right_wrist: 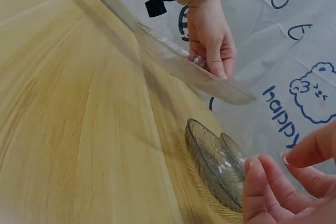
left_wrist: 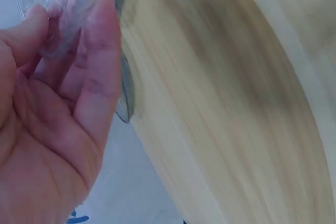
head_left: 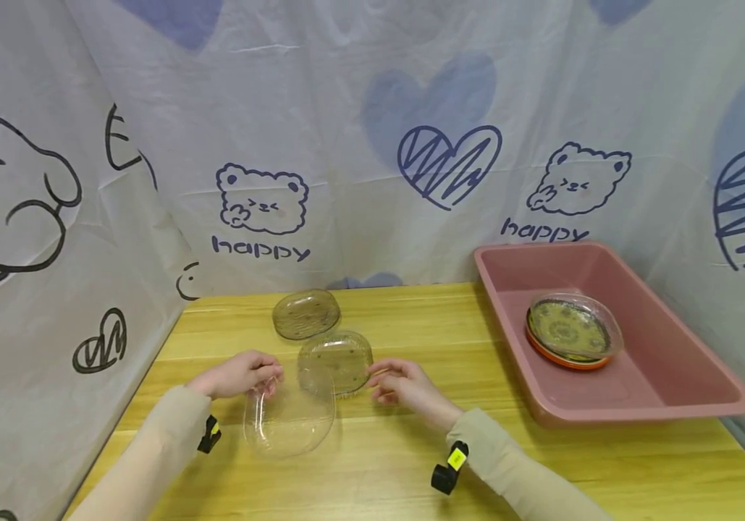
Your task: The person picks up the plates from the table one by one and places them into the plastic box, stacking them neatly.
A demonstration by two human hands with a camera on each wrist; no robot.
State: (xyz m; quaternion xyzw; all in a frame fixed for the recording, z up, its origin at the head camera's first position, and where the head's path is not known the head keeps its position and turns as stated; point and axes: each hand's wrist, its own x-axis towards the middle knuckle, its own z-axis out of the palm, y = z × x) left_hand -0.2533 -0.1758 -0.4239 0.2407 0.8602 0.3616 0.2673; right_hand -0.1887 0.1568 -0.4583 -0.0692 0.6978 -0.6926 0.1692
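My left hand (head_left: 242,374) pinches a clear oval plate (head_left: 289,428) at its far left rim, holding it tilted over the table. In the left wrist view, the thumb and fingers grip that transparent rim (left_wrist: 68,11). A grey-tinted see-through dish (head_left: 339,362) with a ridged rim lies on the table, partly behind the clear plate in the head view. My right hand (head_left: 407,391) is beside the dish's right edge, its fingers loosely bent and holding nothing. Farther back lies a second tinted dish (head_left: 307,316).
A pink plastic tub (head_left: 613,410) stands on the right of the wooden table (head_left: 392,477). Inside it is a stack of plates, with a clear plate (head_left: 609,322) over a patterned one and orange at the bottom. A printed cloth (head_left: 359,181) hangs behind the table.
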